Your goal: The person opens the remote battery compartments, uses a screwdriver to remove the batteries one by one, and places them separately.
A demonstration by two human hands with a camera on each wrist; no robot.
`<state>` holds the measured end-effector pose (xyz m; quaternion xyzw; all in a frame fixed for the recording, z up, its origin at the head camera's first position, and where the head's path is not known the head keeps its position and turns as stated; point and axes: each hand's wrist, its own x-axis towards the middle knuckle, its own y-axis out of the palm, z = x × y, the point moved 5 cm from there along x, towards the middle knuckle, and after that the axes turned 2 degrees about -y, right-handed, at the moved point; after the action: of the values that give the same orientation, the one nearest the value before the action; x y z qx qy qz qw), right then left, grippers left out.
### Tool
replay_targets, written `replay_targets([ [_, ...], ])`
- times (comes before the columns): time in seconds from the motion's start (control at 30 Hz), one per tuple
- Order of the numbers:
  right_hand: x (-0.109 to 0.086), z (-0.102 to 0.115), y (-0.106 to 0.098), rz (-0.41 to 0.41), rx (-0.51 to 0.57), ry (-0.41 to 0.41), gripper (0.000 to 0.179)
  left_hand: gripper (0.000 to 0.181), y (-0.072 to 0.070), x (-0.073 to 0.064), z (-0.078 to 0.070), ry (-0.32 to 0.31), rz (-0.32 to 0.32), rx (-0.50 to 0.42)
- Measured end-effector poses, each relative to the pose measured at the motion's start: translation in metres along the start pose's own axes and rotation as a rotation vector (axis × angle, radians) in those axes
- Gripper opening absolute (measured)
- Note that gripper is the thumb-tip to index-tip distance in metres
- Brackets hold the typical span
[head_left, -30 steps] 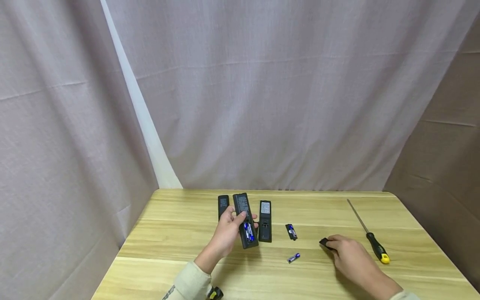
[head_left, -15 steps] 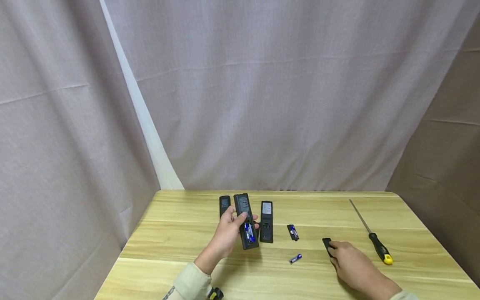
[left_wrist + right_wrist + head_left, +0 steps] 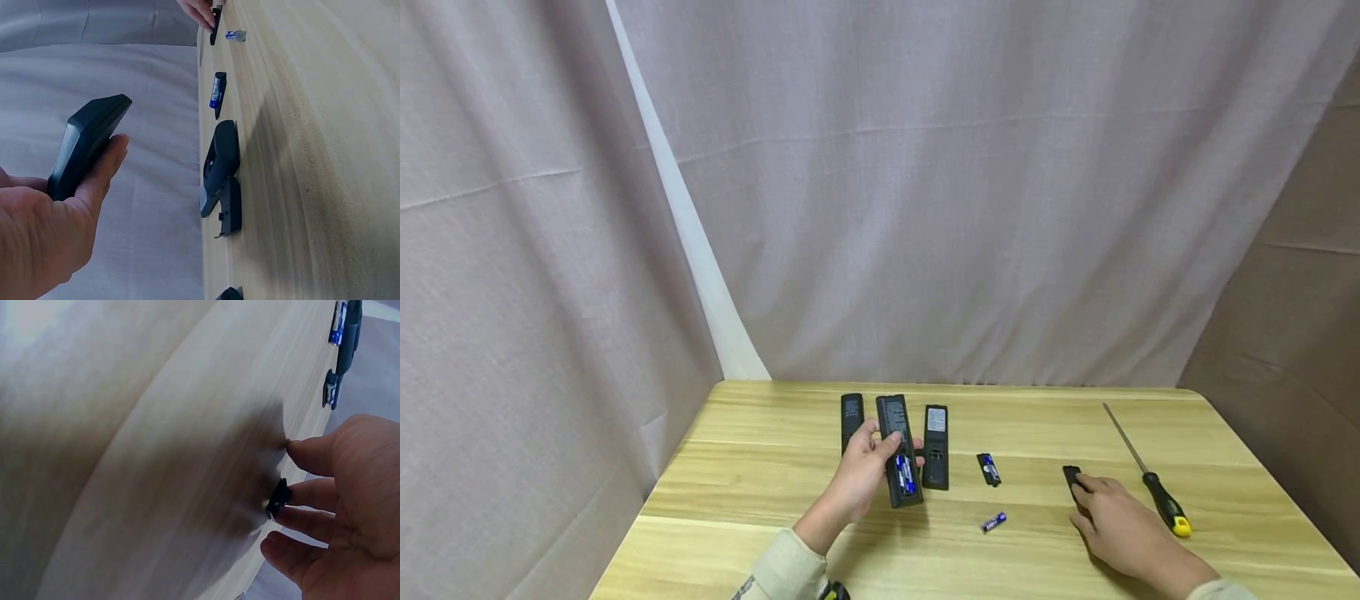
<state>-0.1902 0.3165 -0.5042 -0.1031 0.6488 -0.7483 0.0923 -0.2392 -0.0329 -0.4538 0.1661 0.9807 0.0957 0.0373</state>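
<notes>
My left hand [image 3: 859, 479] grips a black remote control [image 3: 904, 450] above the table, thumb across its back. Its battery bay is uncovered, with blue batteries [image 3: 906, 475] inside. In the left wrist view the remote [image 3: 87, 144] tilts upward in the hand [image 3: 56, 231]. At the right, my right hand [image 3: 1118, 527] has its fingertips on a small black battery cover [image 3: 1071, 473] lying on the table. The right wrist view shows two fingers touching that cover [image 3: 279, 497], the thumb apart from it.
Two more black remotes lie behind the left hand, one left [image 3: 852, 408] and one right [image 3: 936, 454] with an uncovered bay. A black cover bearing a blue battery [image 3: 988, 469], a loose battery [image 3: 993, 522] and a black-and-yellow screwdriver [image 3: 1165, 502] also lie on the wooden table [image 3: 715, 500].
My right hand has moved right with the battery cover, lowered it and turned it lengthwise; its thumb is now off it. The left hand still holds the remote, almost unmoved.
</notes>
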Motion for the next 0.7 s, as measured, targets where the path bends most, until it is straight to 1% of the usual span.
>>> replay_targets([
  [0.3, 0.002, -0.007, 0.004, -0.009, 0.013, -0.007, 0.049, 0.03, 0.001, 0.0, 0.0, -0.002, 0.016, 0.007],
  [0.47, 0.001, -0.005, -0.004, -0.064, 0.011, -0.018, 0.046, 0.031, 0.0, 0.0, -0.001, 0.001, 0.018, 0.018],
  [0.7, 0.001, -0.009, -0.015, -0.12, 0.021, -0.013, 0.048, 0.032, -0.001, 0.003, 0.0, -0.002, 0.014, 0.016],
])
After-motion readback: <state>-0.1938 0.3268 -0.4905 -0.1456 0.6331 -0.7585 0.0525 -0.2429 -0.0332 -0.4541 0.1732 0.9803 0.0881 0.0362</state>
